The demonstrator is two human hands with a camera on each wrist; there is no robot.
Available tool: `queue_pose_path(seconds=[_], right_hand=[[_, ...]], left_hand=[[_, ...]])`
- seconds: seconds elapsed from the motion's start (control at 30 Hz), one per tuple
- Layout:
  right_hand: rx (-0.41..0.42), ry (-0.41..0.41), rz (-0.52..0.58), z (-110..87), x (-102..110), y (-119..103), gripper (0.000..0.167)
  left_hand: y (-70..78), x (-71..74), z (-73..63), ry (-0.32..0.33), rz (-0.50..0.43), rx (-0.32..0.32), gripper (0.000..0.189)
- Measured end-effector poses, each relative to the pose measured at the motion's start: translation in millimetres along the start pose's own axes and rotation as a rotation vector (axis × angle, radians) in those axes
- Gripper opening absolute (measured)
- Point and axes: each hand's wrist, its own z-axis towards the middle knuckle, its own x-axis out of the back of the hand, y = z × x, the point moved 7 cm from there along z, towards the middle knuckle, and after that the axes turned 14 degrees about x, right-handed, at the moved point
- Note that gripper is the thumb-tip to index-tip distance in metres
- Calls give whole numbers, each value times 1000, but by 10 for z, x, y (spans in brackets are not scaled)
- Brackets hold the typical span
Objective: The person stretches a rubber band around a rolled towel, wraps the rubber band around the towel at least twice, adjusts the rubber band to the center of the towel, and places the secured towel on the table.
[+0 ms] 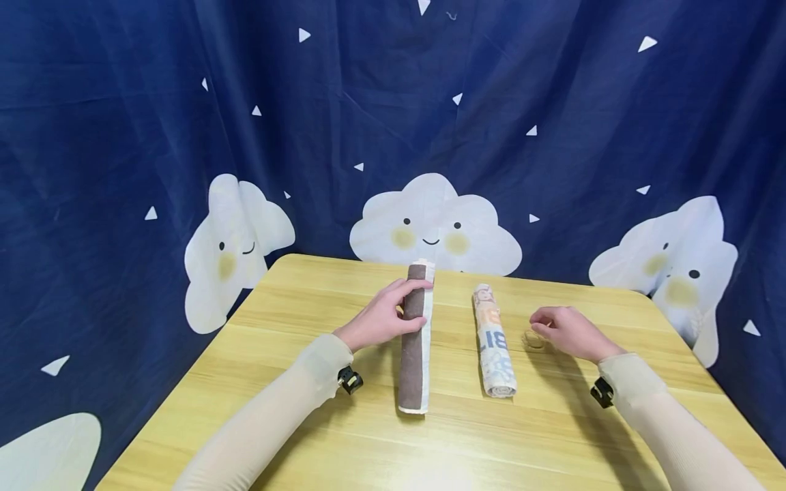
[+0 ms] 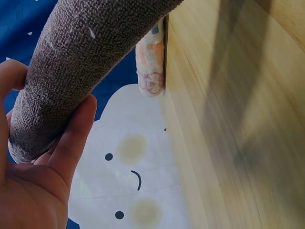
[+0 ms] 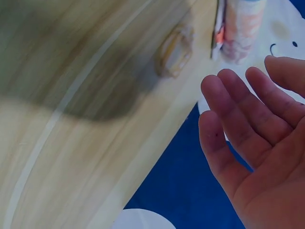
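Note:
My left hand grips a rolled-up brown towel with a white edge strip, thumb on one side and fingers round the other. In the left wrist view the towel shows a terry weave and is held off the table. To its right lies a second rolled towel, white with coloured print. My right hand hovers beside a few thin tan rubber bands on the table. The right wrist view shows that hand with loosely bent fingers and nothing in them, apart from the rubber bands.
The light wooden table ends at a back edge against a dark blue curtain printed with white clouds and triangles. Small black devices sit at both wrists, such as the camera on the left one.

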Motion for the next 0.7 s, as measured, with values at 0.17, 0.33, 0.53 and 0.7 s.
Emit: queue_pose_path(seconds=[0.17,0.33,0.53,0.7], right_hand=[[-13,-23,-47,16,-96,122,13],[-25,-70,-104,79,-204,176,8],[-57,-121,-147,113,-305,181,7],[-109,-129,-193,128,-332,190,9]], left_hand=[[8,-5,-2,4,-2,-2,61],[33,-3,-11,6,-5,-17,62],[31,-38,-10,-4,7,-17,62],[35,-45,-17,-6,4,-24,62]])
